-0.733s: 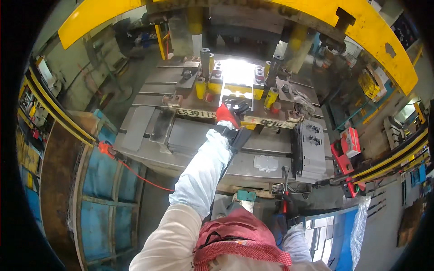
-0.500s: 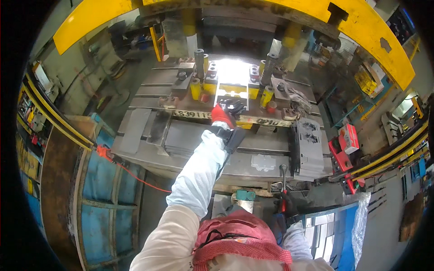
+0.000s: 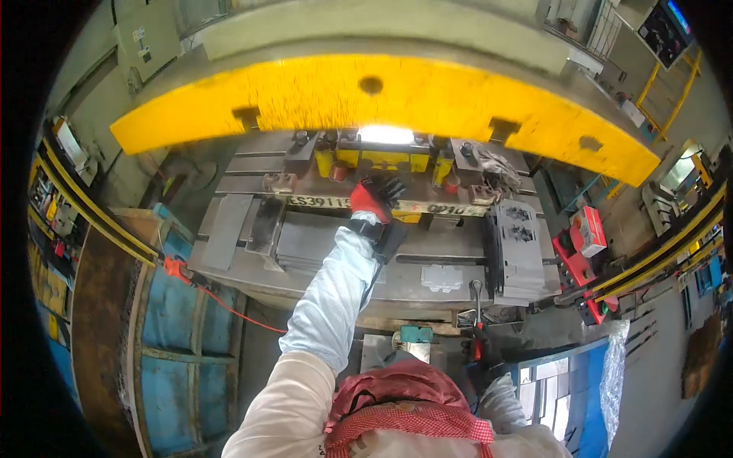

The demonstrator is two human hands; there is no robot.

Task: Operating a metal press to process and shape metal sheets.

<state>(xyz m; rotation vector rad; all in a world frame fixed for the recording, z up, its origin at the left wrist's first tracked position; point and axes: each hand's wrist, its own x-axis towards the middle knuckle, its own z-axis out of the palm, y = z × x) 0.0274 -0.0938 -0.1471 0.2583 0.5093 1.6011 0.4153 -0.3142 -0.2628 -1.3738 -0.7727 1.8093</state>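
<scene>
My left hand (image 3: 374, 200), in a red and black glove, reaches forward to the front edge of the die base (image 3: 321, 201). Its dark fingers stretch out toward the right, and no held object shows in them. Low on the right, beside my body, my right hand (image 3: 479, 375) is a dark shape whose fingers are hidden. Just beyond it stands a metal tool with a ring-like end and a red handle (image 3: 479, 347); whether the hand touches it is unclear. The yellow press ram (image 3: 366, 95) hangs across the die, hiding its upper part.
Grey stamped plates (image 3: 523, 252) are stacked at the table's right, near a red and white box (image 3: 588, 231). One flat cut plate (image 3: 442, 278) lies at the front edge. Flat sheets (image 3: 305, 243) lie left. Yellow-striped posts flank both sides; a blue bin (image 3: 584, 397) stands lower right.
The yellow ram has come down into view and covers the guide posts and much of the bright die opening. My left hand has drawn slightly left and back.
</scene>
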